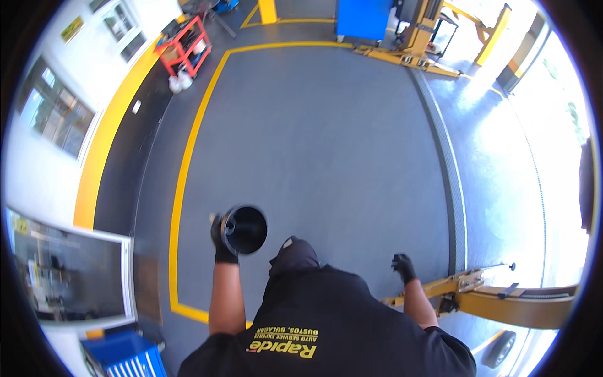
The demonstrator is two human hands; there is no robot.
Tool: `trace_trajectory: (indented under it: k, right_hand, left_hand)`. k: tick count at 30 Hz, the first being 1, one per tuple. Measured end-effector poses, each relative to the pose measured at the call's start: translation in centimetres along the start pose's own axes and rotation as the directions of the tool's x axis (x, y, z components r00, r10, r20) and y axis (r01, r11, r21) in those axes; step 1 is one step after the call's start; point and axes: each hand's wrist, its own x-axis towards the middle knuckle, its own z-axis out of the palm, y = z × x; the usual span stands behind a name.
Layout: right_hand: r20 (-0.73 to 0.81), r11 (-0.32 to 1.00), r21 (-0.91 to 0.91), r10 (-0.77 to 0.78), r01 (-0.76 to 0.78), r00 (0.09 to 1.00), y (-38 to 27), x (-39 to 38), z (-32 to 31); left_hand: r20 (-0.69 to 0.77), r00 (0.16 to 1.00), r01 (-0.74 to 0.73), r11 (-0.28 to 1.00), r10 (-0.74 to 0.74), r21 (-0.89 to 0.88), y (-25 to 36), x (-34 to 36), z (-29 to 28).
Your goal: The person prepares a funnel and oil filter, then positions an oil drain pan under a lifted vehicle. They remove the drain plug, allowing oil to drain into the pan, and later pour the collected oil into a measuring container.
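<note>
Black container [248,230], round & hollow, is up in the person's L hand [224,240], out ahead of the body & a bit to the L, open mouth turned up so you look straight down into its dark inside. L hand's in a black glove, clamped on the container's L side; fingers partly hidden & blurry, so can't tell exactly how they wrap. Something pale & shiny shows inside near the L rim, too small to make out.

R hand [404,266], also gloved in black, is well apart from the container, out to the R, fingers loosely bent. Can't tell from here if the tips meet. R forearm crosses in front of a yellow lift arm [512,306] in this view; can't say how near the two really are.

Person's in a black shirt [339,314] w/ yellow print, short sleeves, bare forearms. Grey floor [326,138] spreads out ahead, yellow line [193,138] along its L side & far end, grated strip [440,135] down the R.

Far L, by the wall: red cart [183,49] w/ stuff on it, white bags [180,81] at its foot. Far end: blue cabinet [362,20], yellow lift post [422,32] just R of it. Near L corner, blue drawer chest [125,357]; near R, a tire [500,349].
</note>
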Motion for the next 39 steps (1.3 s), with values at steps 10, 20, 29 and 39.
trace_trajectory:
  k: [10,20,29,39]
  right_hand:
    - [-0.075,0.977,-0.163,-0.151,0.137,0.986,-33.1,37.3,6.9]
    - [-0.052,0.834,-0.149,0.53,-0.531,0.846,-37.3,54.7,2.9]
    - [-0.017,0.694,-0.718,0.062,-0.056,0.998,-80.8,100.1,0.6]
    - [-0.022,0.897,-0.336,-0.311,0.286,0.95,-128.7,141.0,11.8]
  left_hand:
    - [0.015,0.977,-0.203,0.911,0.212,0.359,-8.8,42.3,18.2]
    - [0.178,0.976,0.092,0.981,-0.122,0.17,-13.1,89.0,62.0]
    - [0.328,0.944,-0.133,0.954,0.04,0.268,-24.0,119.1,76.7]
    - [0.31,0.946,0.126,0.988,-0.092,-0.093,-25.9,158.6,93.4]
